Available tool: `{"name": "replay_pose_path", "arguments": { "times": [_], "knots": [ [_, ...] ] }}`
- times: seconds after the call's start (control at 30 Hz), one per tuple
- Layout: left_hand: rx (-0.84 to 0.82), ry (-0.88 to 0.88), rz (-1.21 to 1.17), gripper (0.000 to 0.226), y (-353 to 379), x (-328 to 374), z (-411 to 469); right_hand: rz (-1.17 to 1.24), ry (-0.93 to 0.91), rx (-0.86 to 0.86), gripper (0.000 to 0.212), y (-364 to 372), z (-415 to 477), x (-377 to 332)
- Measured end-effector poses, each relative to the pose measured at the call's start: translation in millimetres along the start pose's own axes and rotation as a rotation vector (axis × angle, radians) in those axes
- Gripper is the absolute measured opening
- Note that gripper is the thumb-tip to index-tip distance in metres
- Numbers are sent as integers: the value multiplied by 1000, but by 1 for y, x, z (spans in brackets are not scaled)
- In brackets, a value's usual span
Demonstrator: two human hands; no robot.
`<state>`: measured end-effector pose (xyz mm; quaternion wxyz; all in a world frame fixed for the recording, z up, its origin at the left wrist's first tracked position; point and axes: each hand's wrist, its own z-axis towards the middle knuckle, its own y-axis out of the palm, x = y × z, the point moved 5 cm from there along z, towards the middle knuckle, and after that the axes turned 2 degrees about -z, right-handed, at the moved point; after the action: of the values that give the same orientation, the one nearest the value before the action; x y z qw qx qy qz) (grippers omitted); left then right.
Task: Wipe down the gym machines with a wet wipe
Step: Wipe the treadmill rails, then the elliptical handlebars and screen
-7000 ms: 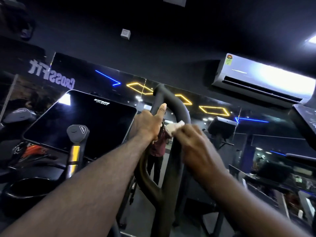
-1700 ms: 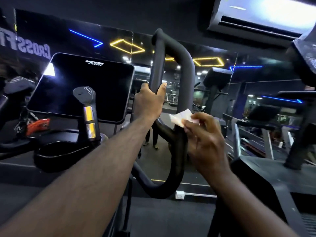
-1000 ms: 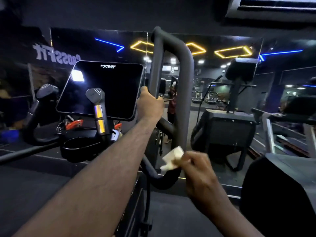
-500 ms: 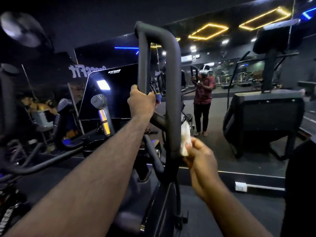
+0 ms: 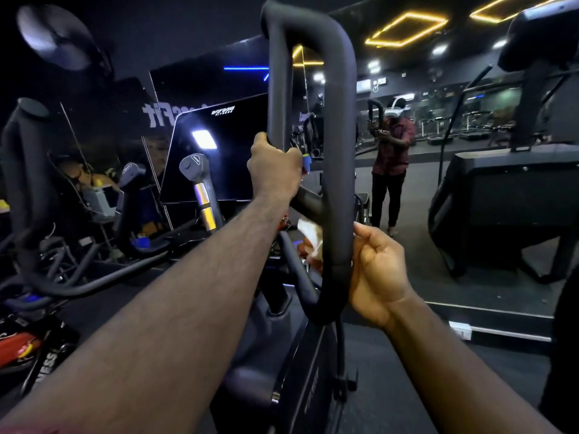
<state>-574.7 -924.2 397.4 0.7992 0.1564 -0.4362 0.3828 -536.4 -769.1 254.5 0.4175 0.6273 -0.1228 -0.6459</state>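
Observation:
A black padded loop handle [image 5: 340, 145] of a gym machine rises in front of me. My left hand [image 5: 272, 172] grips the loop's left bar at mid height. My right hand [image 5: 376, 272] is wrapped around the lower part of the right bar from the right side. It holds a white wet wipe [image 5: 310, 238] against the bar, and the crumpled wipe shows on the bar's left side. Most of my right fingers are hidden behind the bar.
The machine's dark console screen [image 5: 216, 155] stands at the left behind a grip with silver sensor plates [image 5: 202, 192]. A mirror wall ahead reflects a person [image 5: 391, 170]. Another black machine [image 5: 507, 198] stands at the right. More handlebars [image 5: 28, 183] crowd the left.
My right hand has moved from beside the bar to wrap around its lower part, carrying the wipe behind it. The view has shifted closer. My left hand keeps its grip.

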Motion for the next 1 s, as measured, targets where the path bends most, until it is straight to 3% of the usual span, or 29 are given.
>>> {"name": "replay_pose_path", "arguments": {
  "times": [0.2, 0.27, 0.37, 0.47, 0.63, 0.77, 1.0],
  "knots": [
    [-43, 37, -75, 22, 3, -7, 4, -196, -110, 68, 36, -19, -44, 34],
    [-56, 42, -86, 23, 3, -9, 6, -302, -251, 126, 44, -22, -43, 24],
    [-121, 32, -127, 29, 4, -12, 8, -610, -548, 279, 30, -13, -36, -10],
    [-213, 50, -109, 31, 0, -13, 9, -1069, -749, 417, 36, 3, -51, -12],
    [-433, 145, 14, 44, -10, -23, 9, -1604, -1045, 335, 44, 18, -75, -1],
    [-484, 365, 265, 61, -26, -23, 20, -1741, -1180, 274, 31, 79, -59, -27],
    [-432, 897, 678, 87, -54, -46, 65, -1833, -1083, 288, 17, 155, -4, -32]
  ]
}}
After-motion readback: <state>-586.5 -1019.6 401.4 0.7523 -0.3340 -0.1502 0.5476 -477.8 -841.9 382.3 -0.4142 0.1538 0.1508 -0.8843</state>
